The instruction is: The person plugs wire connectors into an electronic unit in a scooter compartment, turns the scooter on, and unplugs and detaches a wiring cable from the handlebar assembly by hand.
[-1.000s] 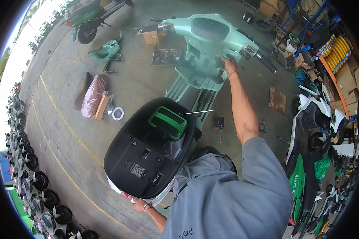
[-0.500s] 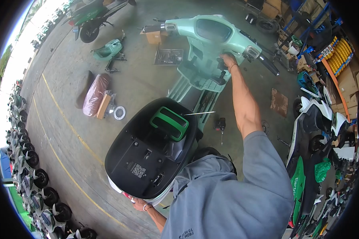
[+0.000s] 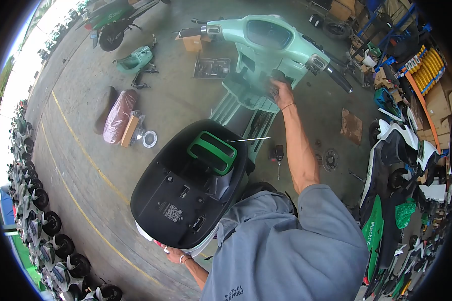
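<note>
A mint-green scooter (image 3: 269, 37) stands in front of me, its seat off and the black under-seat storage bin (image 3: 155, 200) exposed. Inside the bin is a green handle-like frame (image 3: 213, 153), and a thin metal rod (image 3: 250, 139) sticks out over its edge. My right hand (image 3: 282, 93) is closed around a dark object (image 3: 277, 75) behind the front panel; its kind is not clear, and my fingers hide part of it. At the scooter's rear, below the bin, my left hand (image 3: 175, 255) grips the white-and-red tail edge (image 3: 158, 244), fingers partly hidden.
A cordless drill (image 3: 277, 154) lies on the floor to the right. Left of the scooter are a wrapped seat (image 3: 120, 118), a metal ring (image 3: 149, 139) and a parts tray (image 3: 212, 68). Another scooter (image 3: 374, 220) and shelving (image 3: 412, 75) line the right side.
My right hand has moved left and back toward me from the front panel, with the dark object in it. The left hand stays at the tail.
</note>
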